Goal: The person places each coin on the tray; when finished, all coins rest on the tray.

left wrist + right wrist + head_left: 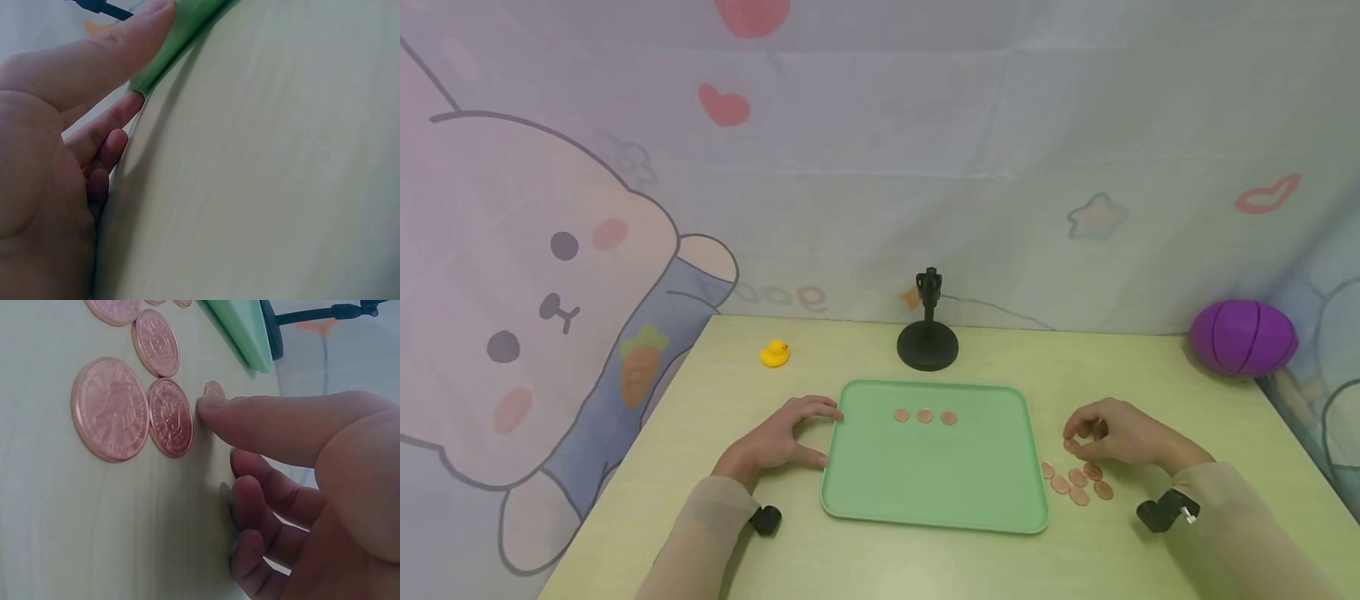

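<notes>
On the table lies a light green tray (932,475) with three copper-coloured coins (925,416) in a row near its far side. My left hand (778,435) rests at the tray's left edge, fingertips and thumb spread along the rim; in the left wrist view the fingers touch the green edge (181,44). To the right of the tray, my right hand (1116,432) pinches a copper coin (1070,445) between thumb and index finger. That coin (214,389) is partly hidden by the thumb in the right wrist view. Several more coins (1078,477) lie loose just below this hand.
Behind the tray stands a black stand (928,346) on a round base. A yellow rubber duck (774,354) sits at the back left, and a purple ball (1243,338) at the back right corner. A printed cloth (880,167) hangs behind the table.
</notes>
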### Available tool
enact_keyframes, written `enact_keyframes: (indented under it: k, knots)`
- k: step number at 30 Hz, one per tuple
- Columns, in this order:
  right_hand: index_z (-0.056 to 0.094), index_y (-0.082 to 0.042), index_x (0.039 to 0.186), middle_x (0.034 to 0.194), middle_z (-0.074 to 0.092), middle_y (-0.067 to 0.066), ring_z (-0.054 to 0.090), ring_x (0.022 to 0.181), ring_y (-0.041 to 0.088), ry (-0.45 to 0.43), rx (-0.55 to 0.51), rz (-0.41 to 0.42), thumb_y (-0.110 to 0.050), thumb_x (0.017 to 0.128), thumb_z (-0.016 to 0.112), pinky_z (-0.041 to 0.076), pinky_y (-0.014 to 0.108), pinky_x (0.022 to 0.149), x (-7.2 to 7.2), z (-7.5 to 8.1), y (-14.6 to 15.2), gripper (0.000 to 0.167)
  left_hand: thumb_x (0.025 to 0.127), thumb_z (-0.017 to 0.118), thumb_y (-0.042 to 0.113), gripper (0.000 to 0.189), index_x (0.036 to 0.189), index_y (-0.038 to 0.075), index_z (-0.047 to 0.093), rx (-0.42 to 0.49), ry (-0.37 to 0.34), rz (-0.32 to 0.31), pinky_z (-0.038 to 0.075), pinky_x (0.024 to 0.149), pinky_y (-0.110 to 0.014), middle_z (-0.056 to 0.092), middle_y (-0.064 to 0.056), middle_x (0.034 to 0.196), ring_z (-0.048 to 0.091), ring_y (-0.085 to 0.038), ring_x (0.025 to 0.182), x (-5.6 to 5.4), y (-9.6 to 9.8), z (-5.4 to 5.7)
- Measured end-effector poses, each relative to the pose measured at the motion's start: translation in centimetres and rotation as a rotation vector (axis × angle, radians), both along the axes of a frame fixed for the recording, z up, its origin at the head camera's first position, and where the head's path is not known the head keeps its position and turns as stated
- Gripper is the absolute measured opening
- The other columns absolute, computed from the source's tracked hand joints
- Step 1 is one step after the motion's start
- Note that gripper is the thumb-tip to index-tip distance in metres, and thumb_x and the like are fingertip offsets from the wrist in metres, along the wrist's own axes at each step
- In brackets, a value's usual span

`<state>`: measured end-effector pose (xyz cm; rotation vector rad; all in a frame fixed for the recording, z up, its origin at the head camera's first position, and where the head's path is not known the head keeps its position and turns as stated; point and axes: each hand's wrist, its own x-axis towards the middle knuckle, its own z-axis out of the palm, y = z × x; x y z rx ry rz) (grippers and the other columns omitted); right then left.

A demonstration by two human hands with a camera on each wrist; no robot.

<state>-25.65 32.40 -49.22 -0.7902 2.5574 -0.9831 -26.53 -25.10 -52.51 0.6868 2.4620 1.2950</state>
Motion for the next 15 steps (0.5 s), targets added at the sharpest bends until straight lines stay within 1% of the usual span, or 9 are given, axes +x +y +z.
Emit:
enact_keyframes:
  k: [6,15]
  knots:
    - [0.074,-0.014,0.097,0.082,0.054,-0.003,0.05,0.063,0.003,-0.047,-0.011,0.028,-0.014,0.094,0.079,0.044,0.023,0.062,-0.14,0.37,-0.28,0.006,0.077,0.094,0.02,0.062,0.135,0.022,0.07,-0.007,0.005,-0.003,0.019,0.123,-0.064,0.05,-0.006,0.154,0.033,-0.036,0.148,0.06,0.0,0.15]
    - [0.071,-0.009,0.095,0.077,0.051,-0.004,0.049,0.065,0.004,-0.09,-0.009,0.079,-0.005,0.093,0.075,0.042,0.023,0.061,-0.52,0.75,-0.73,0.006,0.077,0.095,0.022,0.063,0.134,0.023,0.07,-0.008,0.011,-0.009,0.019,0.123,-0.064,0.05,-0.005,0.154,0.033,-0.035,0.148,-0.08,-0.05,-0.03]
